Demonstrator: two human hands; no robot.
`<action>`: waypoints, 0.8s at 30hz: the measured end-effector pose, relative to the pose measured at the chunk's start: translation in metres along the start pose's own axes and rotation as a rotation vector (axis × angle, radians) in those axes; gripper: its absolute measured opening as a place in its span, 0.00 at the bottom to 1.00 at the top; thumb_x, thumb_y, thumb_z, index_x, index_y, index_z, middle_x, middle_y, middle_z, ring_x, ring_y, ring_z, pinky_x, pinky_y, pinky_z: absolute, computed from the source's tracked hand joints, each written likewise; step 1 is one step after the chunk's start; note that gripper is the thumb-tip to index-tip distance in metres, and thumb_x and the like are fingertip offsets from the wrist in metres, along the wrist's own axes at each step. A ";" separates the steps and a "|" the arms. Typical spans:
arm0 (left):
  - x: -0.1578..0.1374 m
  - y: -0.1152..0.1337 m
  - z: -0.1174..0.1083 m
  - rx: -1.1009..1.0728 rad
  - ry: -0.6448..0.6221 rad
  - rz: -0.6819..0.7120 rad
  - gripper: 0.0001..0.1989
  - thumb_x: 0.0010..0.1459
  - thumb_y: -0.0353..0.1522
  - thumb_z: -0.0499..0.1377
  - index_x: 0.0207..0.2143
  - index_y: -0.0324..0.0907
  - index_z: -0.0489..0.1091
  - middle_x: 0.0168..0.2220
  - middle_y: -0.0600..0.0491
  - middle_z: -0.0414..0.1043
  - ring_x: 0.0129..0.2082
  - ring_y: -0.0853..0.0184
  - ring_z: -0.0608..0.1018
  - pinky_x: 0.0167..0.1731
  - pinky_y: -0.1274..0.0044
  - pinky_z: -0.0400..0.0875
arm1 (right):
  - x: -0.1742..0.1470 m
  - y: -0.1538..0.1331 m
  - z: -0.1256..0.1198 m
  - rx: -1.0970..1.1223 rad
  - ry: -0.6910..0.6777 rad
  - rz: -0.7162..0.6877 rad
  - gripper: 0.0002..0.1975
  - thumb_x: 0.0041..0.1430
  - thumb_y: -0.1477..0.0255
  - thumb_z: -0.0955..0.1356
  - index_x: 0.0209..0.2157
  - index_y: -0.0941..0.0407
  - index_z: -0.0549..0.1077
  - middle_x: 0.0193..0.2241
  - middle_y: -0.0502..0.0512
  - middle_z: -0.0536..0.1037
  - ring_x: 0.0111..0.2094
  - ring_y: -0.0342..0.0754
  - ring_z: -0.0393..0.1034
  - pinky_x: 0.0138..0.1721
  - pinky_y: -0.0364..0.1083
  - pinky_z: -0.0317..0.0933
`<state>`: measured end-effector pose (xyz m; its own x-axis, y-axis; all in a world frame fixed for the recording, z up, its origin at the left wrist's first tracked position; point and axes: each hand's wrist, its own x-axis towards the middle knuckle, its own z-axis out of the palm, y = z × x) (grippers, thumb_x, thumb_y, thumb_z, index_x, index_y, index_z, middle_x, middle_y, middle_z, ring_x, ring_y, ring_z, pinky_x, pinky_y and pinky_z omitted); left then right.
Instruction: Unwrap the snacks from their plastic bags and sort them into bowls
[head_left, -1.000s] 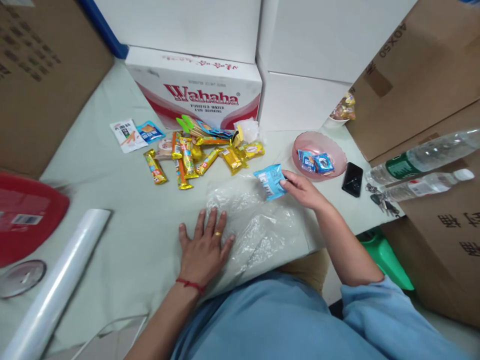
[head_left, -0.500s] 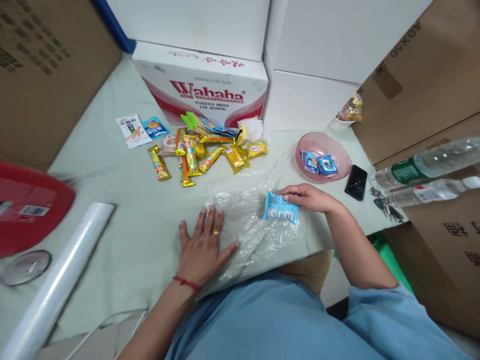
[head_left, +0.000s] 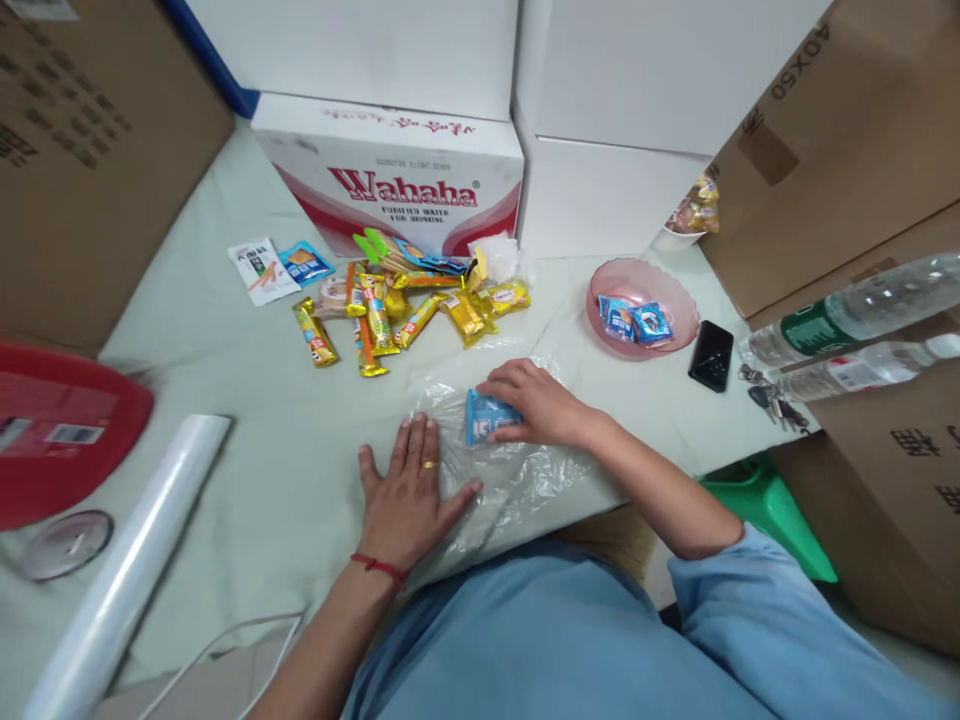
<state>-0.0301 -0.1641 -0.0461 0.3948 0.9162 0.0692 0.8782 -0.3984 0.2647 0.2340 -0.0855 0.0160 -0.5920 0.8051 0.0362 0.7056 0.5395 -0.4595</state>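
My left hand [head_left: 405,500] lies flat with fingers spread, pressing the left edge of a sheet of clear plastic film [head_left: 517,490] onto the table. Over the middle of that film, my right hand [head_left: 536,405] is closed around a blue snack packet [head_left: 482,418], whose right part is hidden under the fingers. A pink translucent bowl [head_left: 679,335] holding a few blue snack packets [head_left: 637,322] stands beyond the right hand. Behind the film lies a pile of yellow-wrapped snacks [head_left: 382,315].
A Wahaha carton [head_left: 427,190] closes off the back. At right lie a phone [head_left: 711,356], keys [head_left: 776,405] and two plastic bottles [head_left: 855,372]. A roll of plastic film [head_left: 142,550], a round lid [head_left: 67,545] and a red object [head_left: 67,430] are at left.
My right hand has moved left with the blue snack packet, from the film's right part to its middle, and now covers more of it. My left hand stays flat in place.
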 end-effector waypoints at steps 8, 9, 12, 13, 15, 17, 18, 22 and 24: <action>0.002 0.002 0.000 0.010 -0.007 -0.023 0.33 0.72 0.46 0.47 0.74 0.43 0.57 0.76 0.37 0.49 0.75 0.44 0.58 0.68 0.37 0.35 | -0.008 -0.008 0.011 -0.063 -0.022 -0.045 0.31 0.65 0.71 0.73 0.67 0.56 0.68 0.59 0.65 0.76 0.65 0.64 0.60 0.66 0.62 0.56; 0.001 0.002 0.000 0.010 0.005 -0.019 0.32 0.72 0.45 0.47 0.73 0.44 0.58 0.76 0.37 0.49 0.75 0.44 0.58 0.68 0.37 0.36 | -0.006 -0.008 0.012 -0.065 -0.041 -0.047 0.31 0.65 0.71 0.73 0.67 0.55 0.68 0.59 0.64 0.75 0.66 0.64 0.59 0.67 0.64 0.55; 0.000 -0.004 0.001 -0.024 0.069 -0.006 0.29 0.74 0.42 0.47 0.73 0.45 0.57 0.76 0.36 0.49 0.73 0.46 0.62 0.68 0.38 0.43 | -0.009 -0.005 0.012 -0.057 -0.063 -0.053 0.31 0.65 0.69 0.73 0.68 0.54 0.67 0.65 0.66 0.70 0.69 0.65 0.56 0.68 0.66 0.54; 0.000 -0.007 0.000 -0.051 0.098 0.000 0.29 0.74 0.40 0.47 0.74 0.46 0.55 0.76 0.36 0.48 0.73 0.47 0.62 0.68 0.39 0.46 | -0.014 -0.003 0.009 -0.038 -0.033 -0.059 0.31 0.67 0.66 0.72 0.68 0.55 0.66 0.67 0.68 0.67 0.70 0.65 0.55 0.68 0.66 0.54; -0.003 -0.015 -0.004 -0.125 0.178 0.019 0.30 0.73 0.38 0.49 0.75 0.47 0.52 0.77 0.36 0.46 0.74 0.49 0.61 0.68 0.44 0.55 | -0.033 -0.001 0.002 0.021 0.078 -0.063 0.29 0.70 0.62 0.70 0.68 0.54 0.66 0.67 0.69 0.67 0.68 0.62 0.58 0.67 0.66 0.57; -0.009 -0.023 -0.010 -0.189 0.268 0.059 0.33 0.71 0.35 0.53 0.75 0.48 0.51 0.78 0.38 0.45 0.76 0.51 0.56 0.68 0.50 0.60 | -0.063 -0.002 -0.006 0.080 0.186 -0.050 0.24 0.72 0.62 0.67 0.66 0.53 0.68 0.60 0.67 0.73 0.63 0.60 0.65 0.64 0.64 0.62; -0.012 -0.027 -0.014 -0.211 0.296 0.092 0.34 0.69 0.33 0.54 0.75 0.49 0.51 0.78 0.40 0.46 0.77 0.53 0.55 0.69 0.52 0.60 | -0.080 -0.003 -0.008 0.101 0.210 -0.042 0.23 0.72 0.63 0.67 0.65 0.51 0.69 0.57 0.65 0.75 0.61 0.59 0.67 0.62 0.64 0.65; -0.028 -0.041 -0.023 -0.278 0.149 0.309 0.36 0.63 0.26 0.50 0.72 0.57 0.58 0.71 0.50 0.65 0.73 0.59 0.64 0.74 0.53 0.51 | -0.140 -0.012 0.010 0.135 0.122 -0.031 0.28 0.66 0.59 0.73 0.65 0.49 0.68 0.59 0.66 0.74 0.63 0.63 0.66 0.62 0.67 0.65; -0.034 -0.047 -0.023 -0.312 -0.010 0.386 0.35 0.63 0.26 0.50 0.70 0.56 0.62 0.68 0.51 0.70 0.69 0.60 0.70 0.74 0.55 0.50 | -0.156 -0.016 0.028 0.125 0.098 0.002 0.26 0.67 0.61 0.72 0.63 0.49 0.70 0.61 0.67 0.74 0.64 0.64 0.66 0.62 0.68 0.66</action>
<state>-0.0907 -0.1754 -0.0385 0.6791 0.7033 0.2103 0.5452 -0.6751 0.4970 0.3041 -0.2267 -0.0069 -0.5460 0.8294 0.1187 0.6488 0.5082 -0.5664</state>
